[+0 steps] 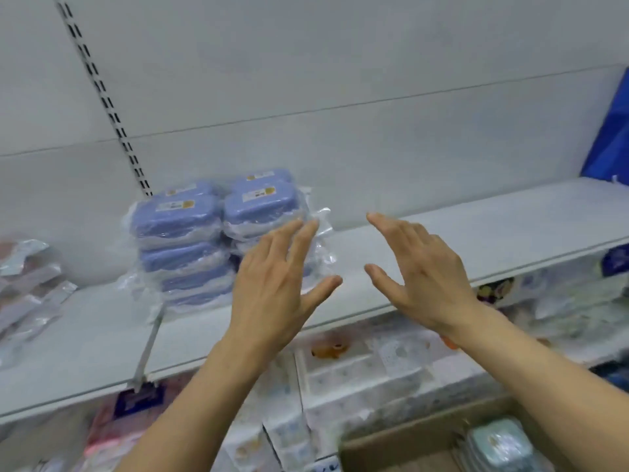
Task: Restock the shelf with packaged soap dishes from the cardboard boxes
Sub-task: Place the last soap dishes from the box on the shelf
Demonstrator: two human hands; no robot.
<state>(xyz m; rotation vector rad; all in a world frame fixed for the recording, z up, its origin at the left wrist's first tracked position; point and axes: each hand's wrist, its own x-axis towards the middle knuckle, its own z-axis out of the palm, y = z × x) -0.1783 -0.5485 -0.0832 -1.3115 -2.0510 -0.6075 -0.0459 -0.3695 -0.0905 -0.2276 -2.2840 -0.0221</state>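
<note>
Stacks of blue soap dishes (183, 240) in clear plastic wrap stand on the white shelf (476, 226), left of centre, two stacks across and more behind. My left hand (275, 284) is spread with straight fingers at the right side of the right front stack, its fingertips at the wrapping. My right hand (422, 267) hovers with straight fingers over the bare shelf, a little to the right, holding nothing. A cardboard box (408, 441) sits at the bottom right with a pale green packaged soap dish (500, 444) inside.
Wrapped packets (23, 284) lie on the shelf at the far left. A blue item (609, 131) leans at the far right end. The lower shelf (357, 376) holds patterned packaged goods. A slotted upright (102, 97) runs up the back panel.
</note>
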